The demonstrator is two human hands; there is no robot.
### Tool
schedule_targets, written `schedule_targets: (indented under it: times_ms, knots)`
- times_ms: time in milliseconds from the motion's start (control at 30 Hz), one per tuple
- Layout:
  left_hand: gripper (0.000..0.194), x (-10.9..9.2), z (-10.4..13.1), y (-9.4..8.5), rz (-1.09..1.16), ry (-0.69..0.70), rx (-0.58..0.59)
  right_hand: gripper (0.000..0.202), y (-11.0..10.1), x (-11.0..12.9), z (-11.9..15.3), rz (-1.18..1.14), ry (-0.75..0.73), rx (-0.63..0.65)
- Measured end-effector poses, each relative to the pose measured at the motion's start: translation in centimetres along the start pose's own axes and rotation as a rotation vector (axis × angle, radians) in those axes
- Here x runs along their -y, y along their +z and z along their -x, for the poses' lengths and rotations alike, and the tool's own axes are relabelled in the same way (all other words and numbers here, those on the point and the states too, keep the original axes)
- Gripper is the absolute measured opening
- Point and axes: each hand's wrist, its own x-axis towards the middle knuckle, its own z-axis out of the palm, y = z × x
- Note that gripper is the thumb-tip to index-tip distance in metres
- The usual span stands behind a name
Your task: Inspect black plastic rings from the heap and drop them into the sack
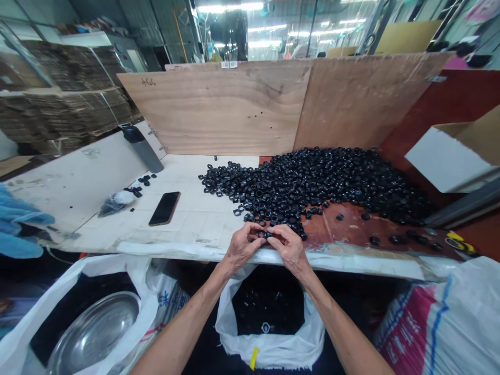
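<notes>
My left hand (244, 244) and my right hand (288, 247) meet at the front edge of the table. Between their fingertips they pinch a small black ring-shaped part (266, 235). Fingers partly cover it, so its exact kind does not show. Just beyond the hands spreads a large heap of similar glossy black parts (312, 177), with loose pieces around its near edge. Below my forearms an open white woven sack (269, 350) holds more dark parts, and a pale ring-like piece (266, 327) shows near its front rim.
To the left lie a smartphone (164, 208), a grey bottle (145, 151) and a small plastic bag (113, 204). A metal bowl (97, 333) rests in another sack at lower left. Wooden boards (226, 112) wall the back. At right are a cardboard box (449, 159) and a printed sack (441, 323).
</notes>
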Motion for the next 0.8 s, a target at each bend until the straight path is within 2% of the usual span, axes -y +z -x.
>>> schedule_targets:
  times_ms: [133,433,600,800]
  knots:
    - [0.029,-0.2,0.1,-0.3,0.140,-0.037,0.046,0.020,-0.1,0.7,0.1,0.053,-0.033,-0.002]
    - [0.027,-1.3,0.2,-0.6,0.130,-0.008,0.081,0.011,0.0,0.9,0.3,0.139,-0.078,-0.009]
    - [0.029,-1.1,0.1,-0.6,0.172,-0.024,0.080,0.013,0.0,1.0,0.3,0.153,-0.095,-0.003]
    - [0.024,-0.9,0.1,-0.7,0.136,0.069,0.078,0.009,0.2,0.7,0.4,0.186,-0.068,-0.021]
